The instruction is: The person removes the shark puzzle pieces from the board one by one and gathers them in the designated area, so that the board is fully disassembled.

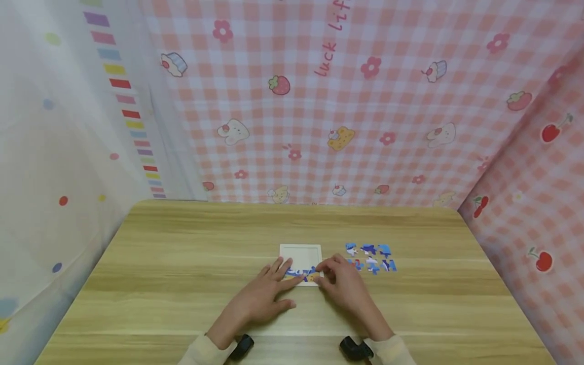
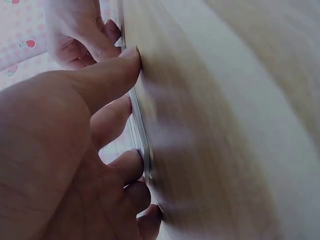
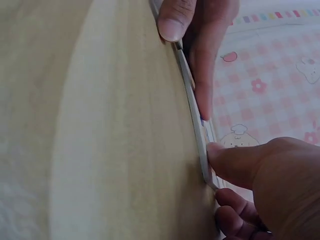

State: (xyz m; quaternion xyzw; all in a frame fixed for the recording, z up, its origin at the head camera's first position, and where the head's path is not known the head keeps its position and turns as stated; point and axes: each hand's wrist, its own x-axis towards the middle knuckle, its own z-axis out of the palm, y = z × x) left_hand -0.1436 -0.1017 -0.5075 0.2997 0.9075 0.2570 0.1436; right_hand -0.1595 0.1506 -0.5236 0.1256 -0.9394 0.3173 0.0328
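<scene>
Left hand (image 1: 264,298) fingers spread, tips on puzzle tray (image 1: 298,257) and joined pieces (image 1: 294,272) at its near edge. Right hand (image 1: 349,286) bent at tray's right side, thumb and index near each other; cannot tell if pinching piece or only pressing. Loose pieces (image 1: 368,249) right of tray, two rows, on worktop (image 1: 182,263). Step, by guess: seating near row; next move likely calls for pressing edge flush. Right wrist view shows tray's side edge low against worktop; only head view shows loose pieces.

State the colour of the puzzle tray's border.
The border is white, best seen in the head view.
</scene>
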